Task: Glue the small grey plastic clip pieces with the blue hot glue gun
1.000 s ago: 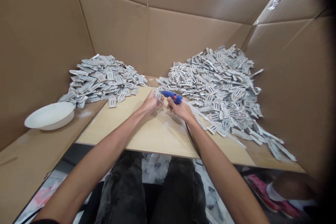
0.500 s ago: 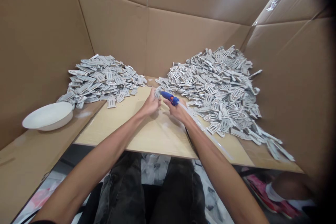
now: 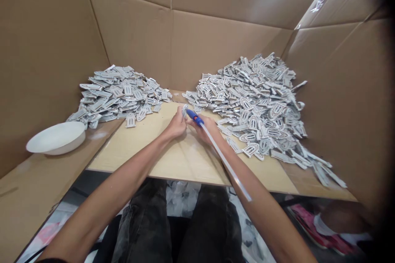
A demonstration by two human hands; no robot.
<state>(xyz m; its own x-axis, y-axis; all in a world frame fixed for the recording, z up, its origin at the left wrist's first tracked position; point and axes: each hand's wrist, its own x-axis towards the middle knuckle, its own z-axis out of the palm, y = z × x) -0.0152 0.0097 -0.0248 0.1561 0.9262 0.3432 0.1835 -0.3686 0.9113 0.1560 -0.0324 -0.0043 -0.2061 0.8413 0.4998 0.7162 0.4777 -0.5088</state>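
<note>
My left hand [image 3: 177,123] pinches a small grey-white arch-shaped piece [image 3: 184,109] with slots in it, above the board. In my right hand [image 3: 206,128] is a blue glue gun [image 3: 195,117], fingers wrapped round its handle. The gun's front end points at the piece and looks close to it; whether they touch I cannot tell. A long clear glue stick [image 3: 228,165] sticks out of the gun's back and runs over my right forearm. Similar arch pieces lie in a large heap [image 3: 253,98] on the right and a smaller heap [image 3: 117,92] on the left.
A white bowl [image 3: 57,137] stands on cardboard at the left. Cardboard walls [image 3: 135,20] rise behind and on both sides. The pale wooden board [image 3: 179,164] ends at a front edge above my legs. Another person's leg and pink shoe [image 3: 308,222] show below at the right.
My right hand has turned the glue gun, so the glue stick's rear end has swung toward me and now lies over my forearm. The piece in my left hand has tilted edge-on.
</note>
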